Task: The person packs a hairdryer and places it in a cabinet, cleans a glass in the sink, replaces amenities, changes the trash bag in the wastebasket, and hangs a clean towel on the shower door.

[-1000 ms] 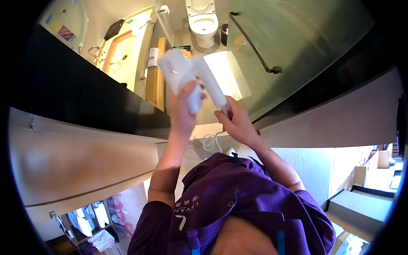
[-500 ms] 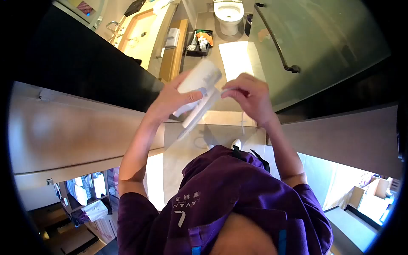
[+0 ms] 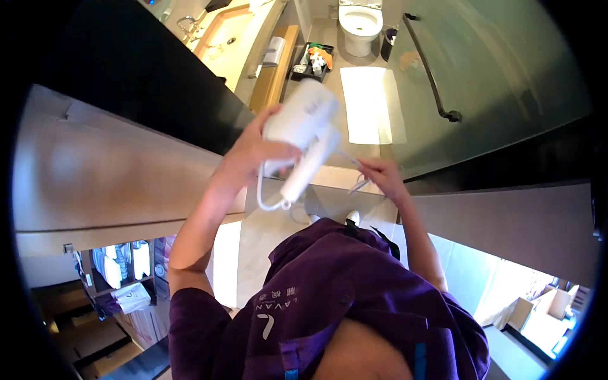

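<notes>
My left hand (image 3: 252, 152) is wrapped round the body of a white hair dryer (image 3: 308, 109), holding it tilted in front of me. The handle of the dryer lies folded alongside its body, and a white cord (image 3: 269, 207) loops out from the handle's lower end. Off to the right, my right hand (image 3: 385, 177) pinches a thin stretch of the cord, with a small bend of it hanging below the fingers. Both the dryer and the right fingers are slightly blurred.
Ahead is a bathroom with a sink counter (image 3: 244, 47), a toilet (image 3: 359, 38), a bin (image 3: 389, 44) and a black tray (image 3: 303, 75) of cloths and bottles. A glass door (image 3: 494, 82) with a long handle stands at the right. A white mat (image 3: 361, 107) lies on the floor.
My right hand has moved down and away from the dryer, drawing the cord out to the right. The dryer has turned a little in my left hand, and a cord loop now shows below it.
</notes>
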`<state>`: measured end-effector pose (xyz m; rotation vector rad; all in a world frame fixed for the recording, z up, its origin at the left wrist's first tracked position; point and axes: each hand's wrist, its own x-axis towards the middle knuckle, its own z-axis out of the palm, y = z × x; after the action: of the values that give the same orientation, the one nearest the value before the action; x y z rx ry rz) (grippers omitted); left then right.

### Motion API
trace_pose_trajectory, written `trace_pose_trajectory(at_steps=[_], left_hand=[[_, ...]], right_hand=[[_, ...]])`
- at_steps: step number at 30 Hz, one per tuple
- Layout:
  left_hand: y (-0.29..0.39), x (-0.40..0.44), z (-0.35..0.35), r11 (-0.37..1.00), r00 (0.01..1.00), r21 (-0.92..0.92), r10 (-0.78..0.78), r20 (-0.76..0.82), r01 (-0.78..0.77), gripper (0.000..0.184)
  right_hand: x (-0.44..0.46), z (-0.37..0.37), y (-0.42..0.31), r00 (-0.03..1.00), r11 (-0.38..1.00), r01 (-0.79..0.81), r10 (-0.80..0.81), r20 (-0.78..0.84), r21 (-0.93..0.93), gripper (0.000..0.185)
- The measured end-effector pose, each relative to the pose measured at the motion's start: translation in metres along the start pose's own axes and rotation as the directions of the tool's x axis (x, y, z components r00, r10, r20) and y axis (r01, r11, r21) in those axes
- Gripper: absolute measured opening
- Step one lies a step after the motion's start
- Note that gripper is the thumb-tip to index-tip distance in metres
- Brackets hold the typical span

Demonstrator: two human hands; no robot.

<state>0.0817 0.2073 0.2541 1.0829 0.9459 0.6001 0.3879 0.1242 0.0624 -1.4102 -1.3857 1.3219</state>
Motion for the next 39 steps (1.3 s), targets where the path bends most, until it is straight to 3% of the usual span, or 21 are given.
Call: trace_pose_trajectory(at_steps=[3, 4, 6, 9, 11, 12, 14, 16, 18, 19, 20, 21, 22, 24, 26, 28, 33, 35, 36, 38, 39], left_hand=[[-0.011, 0.028, -0.023, 0.999, 0.998, -0.053, -0.017, -0.054, 0.014, 0.085], [-0.023, 0.04, -0.026, 0.955, 0.977, 0.286, 0.131, -0.17, -0.078, 0.083], [-0.039, 0.049, -0.024, 0.571, 0.922, 0.818, 0.35, -0.168, -0.067, 0.074], [-0.039, 0.04, 0.003, 0.331, 0.986, 0.944, 0.16, -0.052, -0.004, 0.066], [-0.063, 0.047, 0.004, -0.04, 0.97, 0.975, 0.096, 0.223, -0.22, 0.06], [-0.061, 0.047, 0.004, -0.04, 0.969, 0.974, 0.096, 0.228, -0.225, 0.06], [-0.049, 0.048, 0.002, -0.073, 0.798, 0.801, -0.183, 0.575, -0.594, 0.061], [-0.032, 0.038, 0.002, 0.023, 0.746, 0.777, -0.26, 0.612, -0.629, 0.068], [-0.025, 0.018, 0.001, 0.453, 0.855, 0.831, -0.238, 0.461, -0.322, 0.075], [-0.021, 0.008, 0.0, 0.455, 0.854, 0.83, -0.239, 0.463, -0.322, 0.075], [-0.017, -0.002, 0.0, 0.7, 0.884, 0.643, -0.034, 0.466, -0.312, 0.08], [-0.015, -0.006, -0.004, 0.866, 0.904, 0.383, 0.16, 0.396, -0.322, 0.085], [-0.015, -0.003, -0.014, 0.867, 0.904, 0.381, 0.159, 0.397, -0.32, 0.085], [-0.015, 0.01, -0.037, 0.82, 0.873, 0.31, 0.414, 0.259, -0.481, 0.087], [0.002, 0.019, -0.045, 0.975, 0.97, -0.085, 0.216, 0.109, -0.207, 0.077], [0.024, 0.032, -0.048, 0.947, 0.958, -0.157, 0.286, 0.023, -0.279, 0.06], [0.01, 0.084, -0.078, 0.903, 0.886, 0.289, 0.391, -0.25, -0.317, 0.068], [-0.005, 0.094, -0.081, 0.795, 0.807, 0.565, 0.474, -0.351, -0.221, 0.077], [-0.017, 0.099, -0.081, 0.724, 0.783, 0.662, 0.521, -0.339, -0.194, 0.079], [-0.012, 0.088, -0.06, 0.559, 0.85, 0.829, 0.425, -0.311, 0.024, 0.078], [-0.025, 0.09, -0.055, 0.346, 0.82, 0.938, 0.539, -0.191, -0.009, 0.073]], right_hand=[[-0.039, 0.03, 0.0, 0.997, 0.993, -0.047, 0.041, 0.06, 0.105, 0.033], [-0.047, 0.041, -0.009, 0.996, 0.999, -0.036, 0.037, 0.081, -0.013, 0.033], [-0.053, 0.058, -0.05, 0.936, 0.911, 0.35, -0.332, 0.115, -0.216, 0.022], [-0.03, 0.051, -0.102, 0.918, 0.779, 0.396, -0.354, 0.181, -0.486, 0.015], [0.001, 0.042, -0.123, 0.849, 0.671, 0.502, -0.502, 0.163, -0.546, 0.011], [0.014, 0.037, -0.131, 0.839, 0.63, 0.509, -0.516, 0.173, -0.587, 0.007], [0.038, 0.028, -0.132, 0.829, 0.657, 0.504, -0.55, 0.102, -0.56, 0.01], [0.061, 0.014, -0.116, 0.841, 0.76, 0.493, -0.54, 0.01, -0.423, 0.008], [0.068, 0.01, -0.085, 0.902, 0.88, 0.415, -0.431, -0.019, -0.232, 0.008], [0.063, 0.014, -0.081, 0.931, 0.908, 0.356, -0.366, -0.006, -0.22, 0.008], [0.06, 0.017, -0.076, 0.954, 0.933, 0.294, -0.299, 0.007, -0.208, 0.009], [0.06, 0.022, -0.065, 0.979, 0.979, 0.057, -0.094, 0.181, 0.196, 0.016], [0.048, 0.032, -0.08, 0.983, 0.949, 0.038, -0.092, 0.157, 0.314, 0.018], [0.042, 0.05, -0.08, 0.991, 0.984, -0.001, -0.023, 0.131, 0.176, 0.017], [0.048, 0.057, -0.045, 0.983, 0.986, -0.027, -0.004, 0.185, 0.163, 0.016], [0.038, 0.055, -0.043, 0.954, 0.98, -0.147, 0.105, 0.282, 0.132, 0.017], [0.01, 0.059, -0.038, 0.969, 0.83, -0.198, 0.087, 0.23, 0.522, 0.01], [0.013, 0.06, -0.028, 0.967, 0.971, 0.238, -0.24, 0.087, 0.034, 0.01], [0.011, 0.064, -0.034, 0.967, 0.971, 0.238, -0.24, 0.086, 0.032, 0.01], [0.008, 0.074, -0.064, 0.994, 0.885, 0.031, -0.076, 0.08, 0.464, 0.014], [0.006, 0.076, -0.08, 0.996, 0.806, -0.034, -0.02, 0.086, 0.591, 0.016]])
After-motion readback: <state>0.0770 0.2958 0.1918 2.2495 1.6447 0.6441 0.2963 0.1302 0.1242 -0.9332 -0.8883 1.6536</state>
